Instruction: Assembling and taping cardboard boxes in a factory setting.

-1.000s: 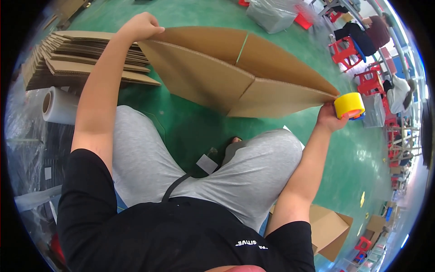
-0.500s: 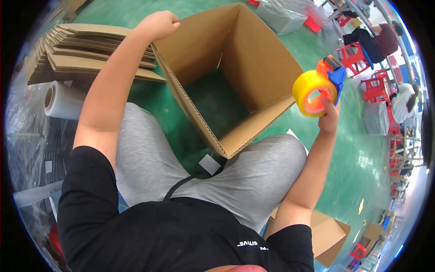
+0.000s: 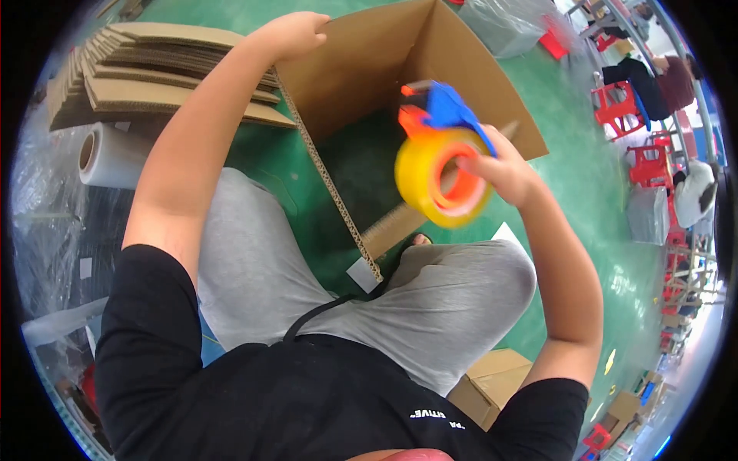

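Upper frame: gripping tape dispenser (image 3: 416, 170) with right hand (image 3: 503, 170), carton (image 3: 360, 73) with left hand (image 3: 290, 37); carton-wise, likely handling light, stiff, hinging at creases; best grasping near corners.

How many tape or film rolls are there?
2: yellow tape roll on the dispenser in the right hand; clear film roll beside the left forearm. Others may be hidden.

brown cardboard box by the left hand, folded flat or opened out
Opened out: the brown cardboard box has walls standing apart, and the green floor shows between them.
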`<state>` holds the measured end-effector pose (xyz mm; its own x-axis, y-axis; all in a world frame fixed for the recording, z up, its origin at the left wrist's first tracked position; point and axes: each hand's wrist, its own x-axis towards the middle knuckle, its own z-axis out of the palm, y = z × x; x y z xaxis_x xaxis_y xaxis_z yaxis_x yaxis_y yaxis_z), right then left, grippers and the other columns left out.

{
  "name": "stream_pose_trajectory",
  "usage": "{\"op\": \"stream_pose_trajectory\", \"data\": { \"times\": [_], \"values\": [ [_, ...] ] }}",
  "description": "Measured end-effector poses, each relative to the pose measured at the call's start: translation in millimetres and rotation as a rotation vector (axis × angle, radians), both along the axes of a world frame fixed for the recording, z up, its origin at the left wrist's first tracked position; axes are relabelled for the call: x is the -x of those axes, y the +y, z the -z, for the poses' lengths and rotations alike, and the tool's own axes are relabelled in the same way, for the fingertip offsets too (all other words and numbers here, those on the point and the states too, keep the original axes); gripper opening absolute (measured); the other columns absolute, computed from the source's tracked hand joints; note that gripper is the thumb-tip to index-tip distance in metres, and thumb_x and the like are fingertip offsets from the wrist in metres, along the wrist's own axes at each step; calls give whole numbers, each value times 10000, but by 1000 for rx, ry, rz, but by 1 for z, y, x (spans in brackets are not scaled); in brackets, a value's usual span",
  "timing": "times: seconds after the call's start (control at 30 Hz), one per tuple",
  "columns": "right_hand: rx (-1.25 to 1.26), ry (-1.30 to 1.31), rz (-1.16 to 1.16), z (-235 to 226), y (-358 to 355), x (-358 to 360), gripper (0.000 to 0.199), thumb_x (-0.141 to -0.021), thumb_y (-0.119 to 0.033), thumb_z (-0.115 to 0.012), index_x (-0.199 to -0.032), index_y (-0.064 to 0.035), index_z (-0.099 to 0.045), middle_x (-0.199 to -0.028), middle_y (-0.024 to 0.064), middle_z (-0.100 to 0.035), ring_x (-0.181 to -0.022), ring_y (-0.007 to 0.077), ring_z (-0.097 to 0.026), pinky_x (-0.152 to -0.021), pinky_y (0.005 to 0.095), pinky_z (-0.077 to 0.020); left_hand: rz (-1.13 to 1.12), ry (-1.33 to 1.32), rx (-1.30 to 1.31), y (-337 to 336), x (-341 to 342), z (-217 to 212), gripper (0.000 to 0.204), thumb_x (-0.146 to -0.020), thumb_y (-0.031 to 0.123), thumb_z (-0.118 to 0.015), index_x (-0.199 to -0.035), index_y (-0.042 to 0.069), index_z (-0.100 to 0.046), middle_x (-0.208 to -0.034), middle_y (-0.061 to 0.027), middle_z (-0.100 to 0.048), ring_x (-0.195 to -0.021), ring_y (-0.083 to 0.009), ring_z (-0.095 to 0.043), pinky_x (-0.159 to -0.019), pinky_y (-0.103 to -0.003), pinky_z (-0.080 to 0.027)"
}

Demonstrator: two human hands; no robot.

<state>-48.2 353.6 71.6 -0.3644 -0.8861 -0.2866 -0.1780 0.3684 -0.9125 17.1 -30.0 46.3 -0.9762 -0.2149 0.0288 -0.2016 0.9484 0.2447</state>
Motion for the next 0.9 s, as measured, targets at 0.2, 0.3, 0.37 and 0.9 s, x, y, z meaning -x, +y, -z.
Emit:
{"op": "stream_pose_trajectory", "data": {
  "times": [0.2,0.3,0.37,0.9],
  "values": [
    [113,-61,193,155,-66,51,468,-826,-136,-599,-1269,-1,-527,-1159,85,-623,-1045,165,-591,-953,326,-451,88,-70,54,26,-4,-11,486,-921,181,-497,-1368,10,-413,-1298,-227,-542,-1201,-374,-512,-1007,-426,-414],
    [112,-262,109,150,-71,73,500,-797,-141,-611,-1271,-3,-528,-1163,90,-622,-1056,176,-592,-962,325,-448,146,-381,57,43,-20,-22,528,-907,122,-471,-1386,4,-283,-1235,-302,-540,-1153,-407,-533,-941,-456,-434],
    [43,-415,117,119,-76,72,464,-776,-145,-624,-1218,-16,-568,-1139,104,-642,-1038,195,-616,-940,331,-471,130,-568,-6,59,-32,-37,549,-876,201,-587,-1301,-6,-307,-1108,-260,-595,-1045,-419,-578,-828,-454,-480],
    [75,75,555,-32,62,87,386,-796,-146,-624,-1152,3,-601,-1055,59,-653,-950,151,-618,-836,297,-487,588,-1159,363,193,6,54,713,-825,654,-561,-1263,95,-614,-1306,-148,-578,-1213,-361,-508,-1039,-430,-378]
  ]
}}
